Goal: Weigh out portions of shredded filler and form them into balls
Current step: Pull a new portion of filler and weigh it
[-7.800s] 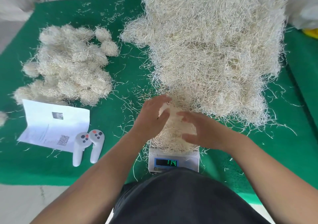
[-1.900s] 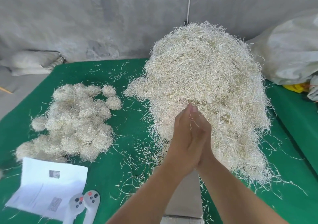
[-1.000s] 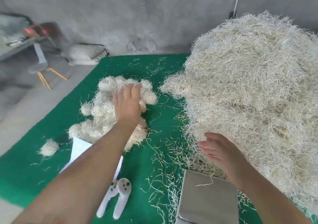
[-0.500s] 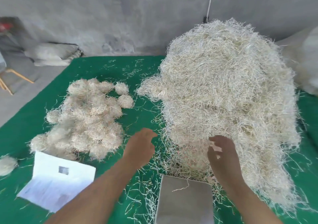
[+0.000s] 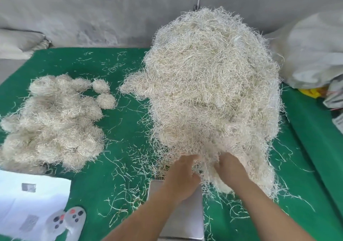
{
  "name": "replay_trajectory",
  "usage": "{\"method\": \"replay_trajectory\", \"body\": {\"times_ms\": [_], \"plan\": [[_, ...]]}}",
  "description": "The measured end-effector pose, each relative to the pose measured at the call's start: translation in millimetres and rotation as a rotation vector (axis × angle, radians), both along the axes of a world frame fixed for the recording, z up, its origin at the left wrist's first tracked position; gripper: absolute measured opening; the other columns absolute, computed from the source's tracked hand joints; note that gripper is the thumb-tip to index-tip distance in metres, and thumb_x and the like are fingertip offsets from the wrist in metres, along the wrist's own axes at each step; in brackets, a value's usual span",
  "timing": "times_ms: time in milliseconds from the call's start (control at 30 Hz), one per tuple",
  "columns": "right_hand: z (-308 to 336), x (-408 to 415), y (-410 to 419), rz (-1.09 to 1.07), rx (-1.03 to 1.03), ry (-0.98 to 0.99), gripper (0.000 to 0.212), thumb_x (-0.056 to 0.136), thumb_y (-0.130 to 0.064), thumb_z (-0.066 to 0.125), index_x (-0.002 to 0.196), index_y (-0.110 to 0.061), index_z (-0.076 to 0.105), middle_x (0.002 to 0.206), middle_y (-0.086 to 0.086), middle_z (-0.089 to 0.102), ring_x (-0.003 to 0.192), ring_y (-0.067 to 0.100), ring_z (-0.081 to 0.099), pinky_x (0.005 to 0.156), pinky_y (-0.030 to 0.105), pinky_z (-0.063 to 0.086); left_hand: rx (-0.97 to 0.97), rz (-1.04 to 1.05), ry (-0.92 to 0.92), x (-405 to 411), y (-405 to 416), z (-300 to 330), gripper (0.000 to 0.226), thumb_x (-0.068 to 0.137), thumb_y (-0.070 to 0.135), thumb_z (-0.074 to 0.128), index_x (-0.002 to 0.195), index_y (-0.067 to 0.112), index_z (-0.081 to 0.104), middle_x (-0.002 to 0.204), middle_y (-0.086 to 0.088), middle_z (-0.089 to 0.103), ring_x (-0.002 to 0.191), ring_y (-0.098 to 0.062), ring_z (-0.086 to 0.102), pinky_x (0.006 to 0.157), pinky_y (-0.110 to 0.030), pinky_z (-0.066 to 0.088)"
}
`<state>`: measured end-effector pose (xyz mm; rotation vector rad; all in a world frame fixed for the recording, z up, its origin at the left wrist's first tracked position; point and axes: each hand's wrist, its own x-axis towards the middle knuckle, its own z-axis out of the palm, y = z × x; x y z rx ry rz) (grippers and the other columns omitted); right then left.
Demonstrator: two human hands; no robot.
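Head view: both hands are now into the near edge of the big pile of shredded filler (image 5: 209,85), where half a second back they were only reaching toward it. The left hand (image 5: 182,177) and right hand (image 5: 229,168) sit side by side, fingers sunk in the strands; whether either grip is clamped on a tuft, I cannot tell, the fibres hide the fingertips. Below the wrists the scale's steel platform (image 5: 187,220) lies bare, so the last portion is gone and a fresh one is being gathered. The finished balls (image 5: 53,122) are heaped well to the left on the green counter (image 5: 126,133), the newest presumably among them. Next call: lift a tuft onto the scale.
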<state>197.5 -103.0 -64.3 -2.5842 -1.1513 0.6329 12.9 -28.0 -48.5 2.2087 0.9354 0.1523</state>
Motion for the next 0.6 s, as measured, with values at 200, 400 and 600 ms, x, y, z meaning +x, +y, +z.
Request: {"method": "replay_trajectory", "body": {"times_ms": [200, 400, 600], "plan": [[57.7, -31.5, 2.0, -0.024, 0.424, 0.269, 0.006, 0.102, -0.022, 0.059, 0.103, -0.021, 0.064, 0.085, -0.005, 0.067, 0.069, 0.013, 0.061, 0.052, 0.015, 0.038, -0.282, 0.0, -0.185, 22.9, -3.1, 5.8, 0.099, 0.083, 0.027, 0.079, 0.159, 0.043, 0.016, 0.151, 0.02, 0.047, 0.133, 0.002, 0.045, 0.113, -0.027, 0.038], [61.4, -35.0, -0.7, -0.039, 0.598, 0.355, 0.098, 0.078, -0.037, 0.089, 0.155, -0.024, 0.031, 0.123, -0.016, 0.042, 0.114, 0.009, 0.05, 0.085, 0.025, 0.052, -0.374, 0.154, -0.394, 35.4, 9.2, 25.6, 0.021, 0.095, 0.012, 0.068, 0.084, 0.03, 0.074, 0.076, 0.008, 0.075, 0.066, -0.002, 0.07, 0.066, -0.028, 0.063], [35.3, -17.0, 0.9, 0.152, 0.373, -0.003, 0.123, 0.074, -0.049, 0.089, 0.162, -0.037, 0.005, 0.146, -0.005, 0.047, 0.13, 0.021, 0.048, 0.107, 0.044, 0.042, -0.818, 0.51, -0.607, 36.9, 28.5, 50.5, 0.029, 0.094, 0.038, 0.069, 0.119, 0.024, 0.067, 0.103, 0.008, 0.079, 0.096, -0.008, 0.075, 0.079, -0.028, 0.06]]}}
